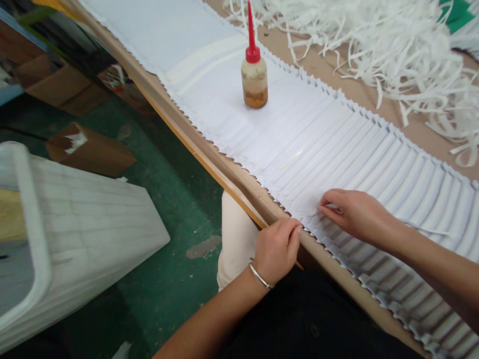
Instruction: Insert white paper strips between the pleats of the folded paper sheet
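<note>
A long run of overlapping white paper sheets with notched edges lies across the table, fanned into narrow ridges toward the right. My left hand, a silver bracelet at its wrist, is closed at the near edge of the sheets. What its fingertips pinch is hidden. Just right of it, over the ridges, my right hand has thumb and fingers pressed together low against the paper; I cannot make out what is between them. On the flatter sheets farther back stands a squeeze bottle with a red pointed nozzle and brown liquid inside.
Loose white strips are heaped along the table's far side, beside a green piece. Left of the table, a large white bin and a brown cardboard box stand on the green floor. The table edge runs diagonally.
</note>
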`<action>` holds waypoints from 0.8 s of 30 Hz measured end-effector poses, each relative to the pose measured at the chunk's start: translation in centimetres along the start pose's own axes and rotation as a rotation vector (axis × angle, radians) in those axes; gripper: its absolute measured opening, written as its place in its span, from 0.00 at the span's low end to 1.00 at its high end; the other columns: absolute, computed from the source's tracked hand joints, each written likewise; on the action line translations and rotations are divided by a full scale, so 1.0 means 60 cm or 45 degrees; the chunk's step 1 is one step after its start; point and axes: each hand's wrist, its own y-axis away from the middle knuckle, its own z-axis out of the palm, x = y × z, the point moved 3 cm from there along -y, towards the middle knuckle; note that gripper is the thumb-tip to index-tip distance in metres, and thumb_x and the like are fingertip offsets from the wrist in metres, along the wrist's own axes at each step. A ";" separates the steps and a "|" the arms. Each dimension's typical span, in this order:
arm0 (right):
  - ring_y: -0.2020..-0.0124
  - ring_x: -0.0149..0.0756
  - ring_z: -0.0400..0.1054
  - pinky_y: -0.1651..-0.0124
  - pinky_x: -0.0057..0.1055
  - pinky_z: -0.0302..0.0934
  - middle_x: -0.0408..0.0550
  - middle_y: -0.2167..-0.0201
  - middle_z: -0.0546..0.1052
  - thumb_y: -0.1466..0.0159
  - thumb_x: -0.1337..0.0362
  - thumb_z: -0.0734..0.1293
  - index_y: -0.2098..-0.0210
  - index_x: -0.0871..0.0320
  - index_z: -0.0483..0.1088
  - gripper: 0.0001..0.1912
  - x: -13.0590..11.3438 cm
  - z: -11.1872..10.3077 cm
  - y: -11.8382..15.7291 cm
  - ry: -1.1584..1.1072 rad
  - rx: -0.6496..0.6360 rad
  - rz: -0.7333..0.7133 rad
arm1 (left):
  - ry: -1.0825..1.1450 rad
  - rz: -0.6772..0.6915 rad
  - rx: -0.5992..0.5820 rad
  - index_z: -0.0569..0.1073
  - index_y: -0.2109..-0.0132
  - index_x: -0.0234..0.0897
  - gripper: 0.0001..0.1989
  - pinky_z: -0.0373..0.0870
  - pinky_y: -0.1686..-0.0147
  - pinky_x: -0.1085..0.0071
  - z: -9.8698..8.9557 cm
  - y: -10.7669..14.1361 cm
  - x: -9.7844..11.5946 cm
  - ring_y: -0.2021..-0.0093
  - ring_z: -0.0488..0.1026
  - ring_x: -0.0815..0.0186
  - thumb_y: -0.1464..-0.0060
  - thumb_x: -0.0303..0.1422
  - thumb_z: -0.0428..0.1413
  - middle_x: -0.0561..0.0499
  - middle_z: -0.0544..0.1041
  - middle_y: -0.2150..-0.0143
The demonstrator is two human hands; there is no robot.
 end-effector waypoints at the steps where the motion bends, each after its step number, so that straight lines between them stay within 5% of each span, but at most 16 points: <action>1: 0.64 0.43 0.77 0.64 0.35 0.58 0.48 0.64 0.83 0.29 0.58 0.64 0.64 0.53 0.75 0.11 0.001 0.000 -0.002 0.011 -0.007 0.003 | -0.060 0.052 0.005 0.77 0.51 0.36 0.10 0.75 0.56 0.67 0.000 0.001 0.001 0.58 0.81 0.62 0.26 0.30 0.51 0.48 0.83 0.57; 9: 0.66 0.40 0.76 0.65 0.34 0.57 0.48 0.64 0.83 0.28 0.58 0.64 0.65 0.54 0.73 0.11 0.005 -0.002 -0.005 0.054 -0.020 -0.017 | -0.538 0.305 -0.078 0.76 0.39 0.38 0.17 0.74 0.67 0.63 0.010 -0.006 0.018 0.65 0.76 0.60 0.26 0.28 0.48 0.50 0.78 0.63; 17: 0.69 0.40 0.75 0.67 0.34 0.58 0.48 0.67 0.82 0.26 0.54 0.62 0.64 0.54 0.74 0.15 0.004 -0.003 -0.004 0.047 -0.011 -0.032 | -0.697 0.259 -0.129 0.74 0.35 0.39 0.19 0.73 0.67 0.64 0.022 -0.014 0.022 0.64 0.75 0.62 0.29 0.26 0.52 0.51 0.77 0.63; 24: 0.68 0.42 0.76 0.64 0.37 0.63 0.49 0.69 0.83 0.30 0.47 0.66 0.66 0.51 0.77 0.17 0.101 -0.076 -0.011 -0.114 0.142 0.064 | -0.673 0.250 -0.097 0.75 0.36 0.37 0.19 0.74 0.68 0.63 0.023 -0.014 0.022 0.66 0.75 0.60 0.30 0.25 0.53 0.51 0.77 0.64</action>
